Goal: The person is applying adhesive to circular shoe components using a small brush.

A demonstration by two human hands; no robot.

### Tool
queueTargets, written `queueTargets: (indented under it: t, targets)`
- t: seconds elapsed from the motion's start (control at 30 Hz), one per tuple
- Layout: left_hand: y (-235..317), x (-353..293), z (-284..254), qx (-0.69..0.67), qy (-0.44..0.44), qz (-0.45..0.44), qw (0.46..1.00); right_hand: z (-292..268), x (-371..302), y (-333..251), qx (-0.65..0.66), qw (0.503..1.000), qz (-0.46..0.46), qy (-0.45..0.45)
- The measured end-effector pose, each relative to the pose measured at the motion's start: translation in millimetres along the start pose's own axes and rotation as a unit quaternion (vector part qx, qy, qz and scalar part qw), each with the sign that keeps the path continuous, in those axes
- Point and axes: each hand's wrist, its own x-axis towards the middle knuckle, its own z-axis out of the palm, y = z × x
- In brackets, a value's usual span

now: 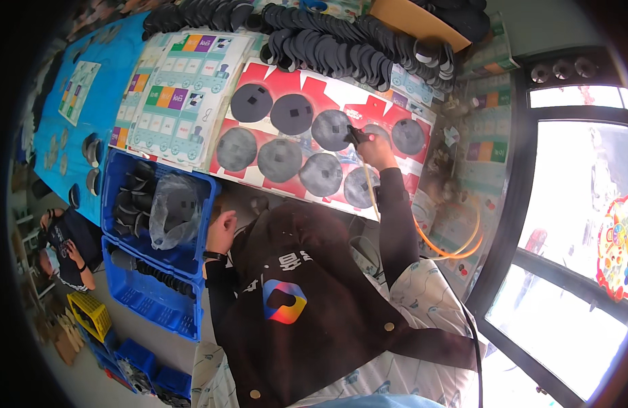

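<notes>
In my right hand [377, 151], over the work board, is a small black spray gun [358, 135] with a thin hose running down from it. Its nozzle points at a dark grey disc [331, 130] bearing a small black square. Several such discs lie in two rows on a red and white cardboard sheet [307, 83]; some are dark and others look lighter, as if coated. Low beside the blue crate [210, 204], my left hand [222, 231] hangs with its fingers curled and nothing visible in them.
Curved black pads [327, 51] are stacked along the table's back. Printed sheets [174, 102] cover the table left of the discs. A clear bag [174, 211] lies in the crate. An orange hose [456, 255] loops at right. Another person [72, 248] is at far left.
</notes>
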Motion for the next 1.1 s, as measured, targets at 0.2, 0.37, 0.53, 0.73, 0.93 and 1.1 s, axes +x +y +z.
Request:
queueTargets:
  t: [0.2,0.37,0.53,0.73,0.93,1.1]
  targets:
    - [-9.0,-9.2,-1.7,0.005,0.002,0.015,1.000,-4.3,-6.3,-16.3,0.062,0.994,0.070,0.053]
    - [-9.4,-3.9,-3.2,0.018,0.004,0.013,1.000,1.7,-32.1,6.6,0.034,0.991,0.116,-0.065]
    - [10.1,-1.9,-5.5,0.023,-0.009,0.021,0.999,24.3,-13.7,13.9,0.068,0.998,-0.016,0.011]
    - [1.8,-7.2,-3.7,0.005,-0.007,0.003,1.000,5.2,-13.5,-36.0,0.151,0.976,0.081,-0.137]
    - [-3.8,-8.1,-3.4,-0.009,0.002,-0.018,1.000,18.7,5.2,3.3,0.068,0.996,0.053,0.036]
    - [-11.1,-12.8,0.2,0.000,0.010,0.000,1.000,-10.8,-11.0,-26.3,-0.010,0.983,0.081,-0.164]
